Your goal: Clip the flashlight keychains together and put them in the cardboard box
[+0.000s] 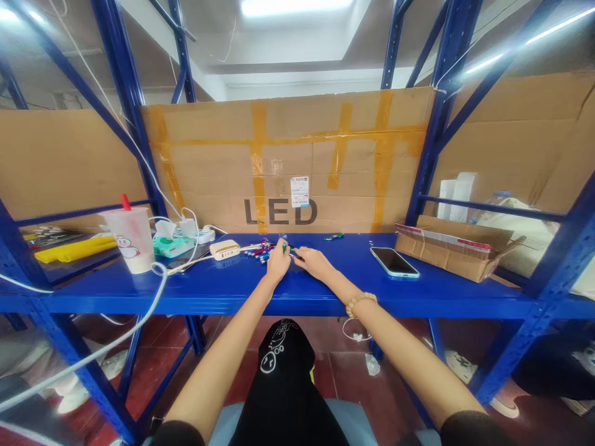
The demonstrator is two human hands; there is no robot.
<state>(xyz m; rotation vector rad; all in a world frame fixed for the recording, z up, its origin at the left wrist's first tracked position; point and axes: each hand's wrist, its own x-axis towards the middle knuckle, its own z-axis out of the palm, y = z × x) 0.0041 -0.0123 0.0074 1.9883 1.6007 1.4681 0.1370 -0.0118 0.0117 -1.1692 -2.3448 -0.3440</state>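
Both my hands rest on the blue shelf (223, 288), meeting near its middle. My left hand (277, 262) is closed around a small green item (287, 248) that pokes out between the two hands. My right hand (314, 261) pinches the other end of that same green item; a bead bracelet sits on that wrist. Just left of my hands lies a small pile of several coloured pen-like pieces (259, 251), red, blue and purple. One more green piece (333, 236) lies apart, farther back to the right.
A plastic cup with a red straw (127, 238), a tissue pack (171, 245), a power strip with chargers (198, 233) and a beige power bank (224, 249) stand at the left. A phone (394, 261) and an open cardboard box (458, 246) lie right. A taped "LED" carton (288, 161) walls the back.
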